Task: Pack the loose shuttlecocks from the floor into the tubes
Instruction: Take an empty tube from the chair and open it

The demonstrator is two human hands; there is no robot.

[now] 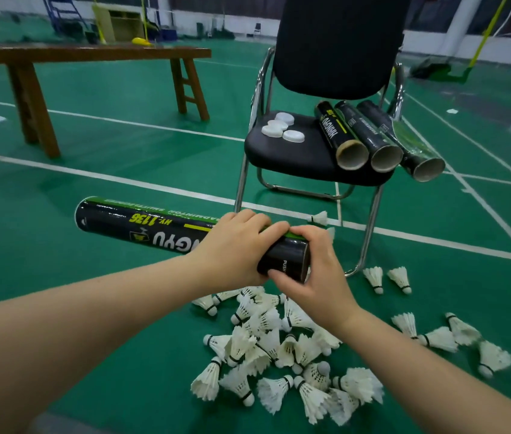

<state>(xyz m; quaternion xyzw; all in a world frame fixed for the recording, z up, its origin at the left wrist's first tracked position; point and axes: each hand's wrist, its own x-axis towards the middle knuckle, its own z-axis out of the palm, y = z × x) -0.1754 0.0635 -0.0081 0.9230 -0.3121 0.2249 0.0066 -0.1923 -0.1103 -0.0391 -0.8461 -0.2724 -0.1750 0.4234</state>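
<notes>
Left hand (232, 245) grips the tube (141, 223); right hand (313, 264) clasps its end.

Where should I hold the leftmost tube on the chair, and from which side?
Grip the leftmost tube round its open end, from the front-left: that end points forward at the seat edge, and a neighbour tube lies against its right side.

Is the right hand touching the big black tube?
Touching. The head view shows the right hand with its fingers curled over one end of the black tube and its thumb pressed against the tube's side.
</notes>
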